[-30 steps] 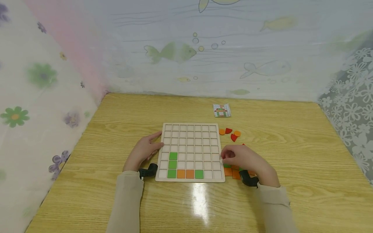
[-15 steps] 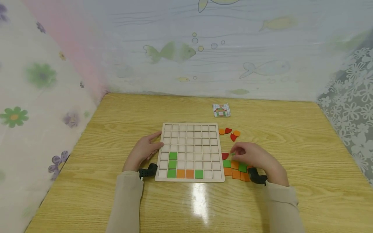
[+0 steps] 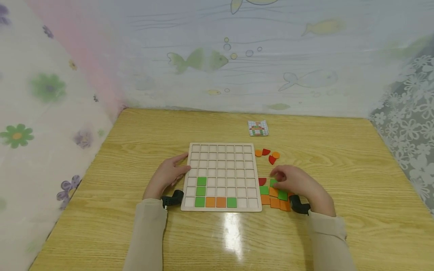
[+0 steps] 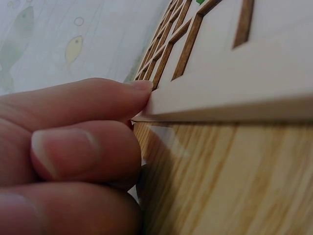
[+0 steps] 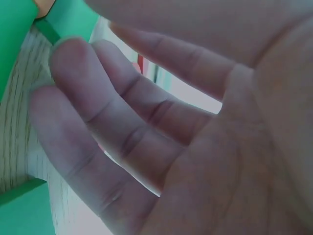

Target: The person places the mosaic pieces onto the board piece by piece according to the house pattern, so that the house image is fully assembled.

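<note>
A pale wooden grid board (image 3: 222, 209) lies on the table, with three green tiles up its second column; its bottom row bears green, orange, orange and green. At the board's left edge, my left hand (image 3: 167, 172) touches the rim with extended index finger and thumb; in the left wrist view a fingertip (image 4: 142, 86) rests on the rim. My right hand (image 3: 296, 184) is over the tile pile, thumb and fingers beside a green tile (image 3: 273, 183). Seen from the right wrist, its fingers (image 5: 80, 73) are loosely bent; whether they touch the tile is unclear.
Orange tiles (image 3: 275, 203) and more green ones (image 3: 264, 190) lie right of the board, with a red quarter piece (image 3: 262, 181) above them. Farther back are orange discs (image 3: 276, 155) and red pieces (image 3: 266, 152). A patterned card (image 3: 258, 128) lies behind the board.
My right hand has moved right, from the board's right edge to over the pile, uncovering the red piece and several tiles. My left hand stays in place.
</note>
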A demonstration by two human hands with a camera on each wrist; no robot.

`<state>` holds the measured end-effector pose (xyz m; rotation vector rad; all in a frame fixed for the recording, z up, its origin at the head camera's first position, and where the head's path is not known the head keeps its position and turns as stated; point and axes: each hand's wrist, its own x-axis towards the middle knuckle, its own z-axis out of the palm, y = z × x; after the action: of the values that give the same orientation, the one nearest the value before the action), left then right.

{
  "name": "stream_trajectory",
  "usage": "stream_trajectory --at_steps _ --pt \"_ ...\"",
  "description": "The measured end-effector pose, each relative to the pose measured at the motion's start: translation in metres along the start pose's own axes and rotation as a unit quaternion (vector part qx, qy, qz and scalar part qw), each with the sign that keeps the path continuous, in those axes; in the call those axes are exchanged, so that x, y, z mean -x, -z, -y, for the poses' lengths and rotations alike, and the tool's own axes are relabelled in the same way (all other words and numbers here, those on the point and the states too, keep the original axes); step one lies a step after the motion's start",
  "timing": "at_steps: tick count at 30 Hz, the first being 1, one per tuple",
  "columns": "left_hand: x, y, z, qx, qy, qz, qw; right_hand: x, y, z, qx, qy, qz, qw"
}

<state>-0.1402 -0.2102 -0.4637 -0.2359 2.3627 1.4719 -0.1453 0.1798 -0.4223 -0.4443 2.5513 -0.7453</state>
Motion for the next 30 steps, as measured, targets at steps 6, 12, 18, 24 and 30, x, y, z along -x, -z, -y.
stream_trajectory --at_steps 6,12,18,24,30 --pt "0.0004 -0.0005 -0.0010 -0.003 -0.007 0.001 1.0000 -0.0010 -0.0021 -0.0003 0.019 -0.003 0.004 0.9998" --pt "0.0008 -0.0008 -0.0015 -0.002 -0.007 0.002 1.0000 -0.0018 -0.0038 0.0020 0.021 0.006 -0.004 0.9997" --pt "0.0007 -0.0007 -0.0008 -0.002 -0.006 -0.003 1.0000 -0.0029 -0.0054 0.0031 0.031 0.006 -0.011 0.9994" --pt "0.0006 -0.0004 -0.0004 -0.003 -0.007 -0.005 1.0000 -0.0040 -0.0057 0.0041 0.028 0.004 -0.013 0.9995" --pt "0.0003 -0.0001 0.0002 -0.005 -0.005 -0.004 1.0000 -0.0055 -0.0068 0.0039 0.038 0.007 -0.016 0.9991"
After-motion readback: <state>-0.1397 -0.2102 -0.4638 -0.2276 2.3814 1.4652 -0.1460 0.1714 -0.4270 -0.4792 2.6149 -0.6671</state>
